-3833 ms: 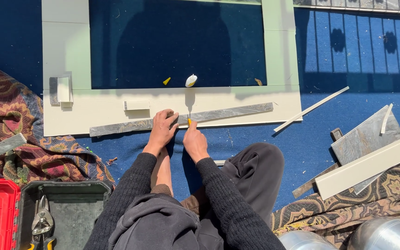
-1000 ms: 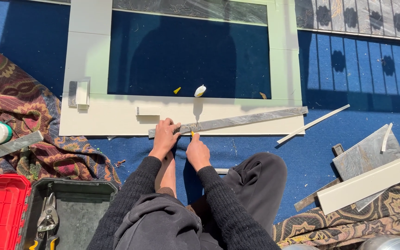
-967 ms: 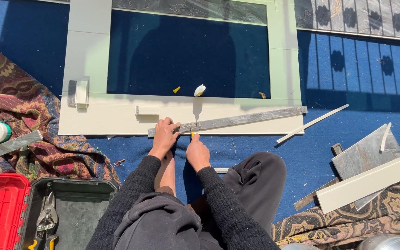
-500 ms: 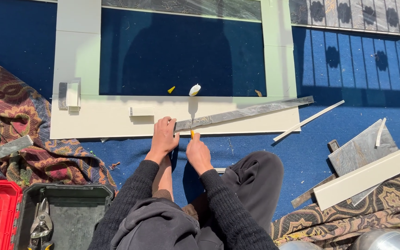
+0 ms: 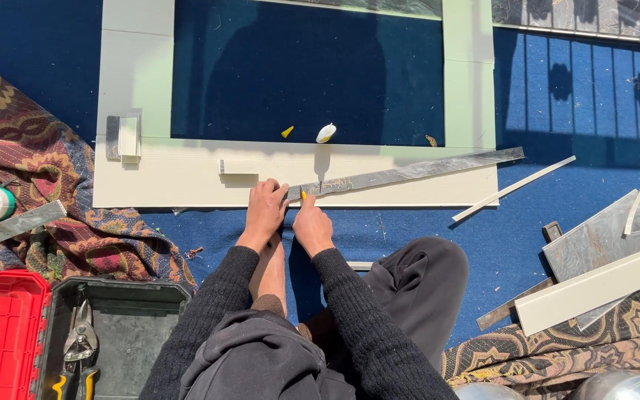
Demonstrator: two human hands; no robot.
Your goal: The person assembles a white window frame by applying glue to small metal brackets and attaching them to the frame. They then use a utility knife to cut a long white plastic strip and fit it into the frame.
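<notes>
head | left hand (image 5: 264, 210) pins grey strip (image 5: 409, 173) | right hand (image 5: 312, 226) holds yellow pencil (image 5: 304, 195)

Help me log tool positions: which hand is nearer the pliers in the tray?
Left. The left hand lies toward the pliers' side, pressing the grey strip; the right hand is farther right.

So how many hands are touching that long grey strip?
2. The left hand presses flat on the near end of the long grey strip, and the right hand sits just beside it, holding a small yellow tool against the strip. No other hands show.
</notes>
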